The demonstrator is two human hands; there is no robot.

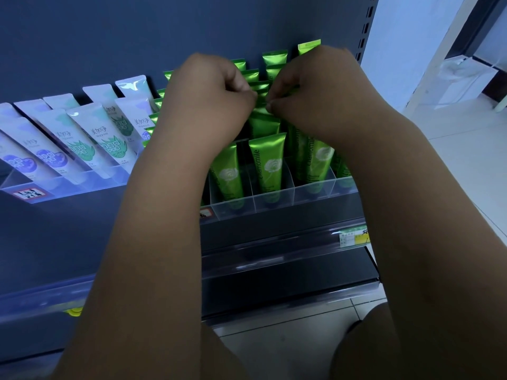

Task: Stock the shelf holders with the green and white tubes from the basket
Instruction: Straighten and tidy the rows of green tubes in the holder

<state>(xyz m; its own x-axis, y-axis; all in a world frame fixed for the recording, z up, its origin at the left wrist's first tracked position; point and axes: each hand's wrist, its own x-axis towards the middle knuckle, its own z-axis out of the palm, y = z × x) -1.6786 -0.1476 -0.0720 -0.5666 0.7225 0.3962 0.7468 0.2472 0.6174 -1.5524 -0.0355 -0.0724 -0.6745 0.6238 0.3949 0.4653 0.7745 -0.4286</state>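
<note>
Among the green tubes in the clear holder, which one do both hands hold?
The green tube directly behind the front-row tube printed Chamomile: the left hand and right hand pinch its crimped top edge between them.

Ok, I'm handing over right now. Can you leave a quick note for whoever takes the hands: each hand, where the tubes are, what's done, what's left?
Left hand: fingers curled, pinching the top crimp of a green tube.
Right hand: pinching the same crimp from the other side.
The tube stands upright over the clear holder, its lower end hidden behind the front row.
Done: visible green slots hold tubes; white tubes fill the left holder.
Left: seat and release this tube. The basket is out of view, so remaining stock is unknown.
</note>
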